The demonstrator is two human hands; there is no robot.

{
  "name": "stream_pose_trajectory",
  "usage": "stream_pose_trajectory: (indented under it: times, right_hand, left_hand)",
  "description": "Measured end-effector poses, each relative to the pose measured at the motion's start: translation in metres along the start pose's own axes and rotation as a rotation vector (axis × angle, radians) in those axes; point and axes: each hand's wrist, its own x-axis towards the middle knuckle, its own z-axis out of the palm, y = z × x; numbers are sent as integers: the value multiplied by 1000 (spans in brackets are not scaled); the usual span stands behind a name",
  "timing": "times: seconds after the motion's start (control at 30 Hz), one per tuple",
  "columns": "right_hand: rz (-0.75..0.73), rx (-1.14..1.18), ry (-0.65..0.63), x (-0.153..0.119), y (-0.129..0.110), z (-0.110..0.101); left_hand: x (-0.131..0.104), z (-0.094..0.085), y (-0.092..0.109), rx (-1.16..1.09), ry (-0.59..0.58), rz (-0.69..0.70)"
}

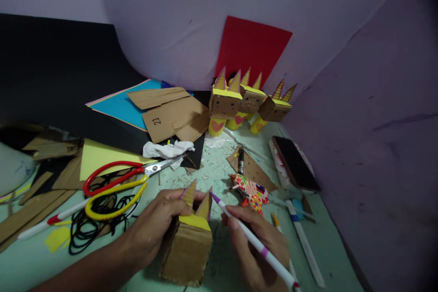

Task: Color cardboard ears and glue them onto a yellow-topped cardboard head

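My left hand (155, 226) is closed on a small cardboard box head (187, 253) with a yellow strip on top and two pointed cardboard ears. Its thumb presses near the base of the left ear, and some fingers are hidden behind the box. Between the thumb and fingers of my right hand (258, 242) is a white marker (251, 237) with a purple tip. That tip meets or nearly meets the upper edge of the right ear (205, 205). Purple colour shows along the edges of both ears.
Scissors (153, 169) with red and yellow handles lie on black cord (92, 230) at left. Finished-looking cardboard figures (224, 102) stand at the back before red paper (255, 48). A glue gun (253, 191), a phone (296, 162) and more markers (304, 242) lie at right; cardboard pieces (176, 118) lie behind.
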Motion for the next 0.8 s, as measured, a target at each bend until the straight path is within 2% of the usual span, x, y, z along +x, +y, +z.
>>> stream_pose_trajectory:
  times: [0.23, 0.4, 0.63, 0.8]
  right_hand:
    - [62, 33, 1, 4, -2, 1]
    - [18, 5, -11, 2, -1, 1]
    - [48, 24, 20, 4, -1, 3]
    - [44, 30, 18, 4, -2, 3]
  left_hand:
    - [0, 0, 0, 20, -55, -5]
    - [1, 1, 1, 4, 0, -11]
    - [1, 2, 0, 21, -55, 0]
    - [3, 0, -1, 24, -23, -1]
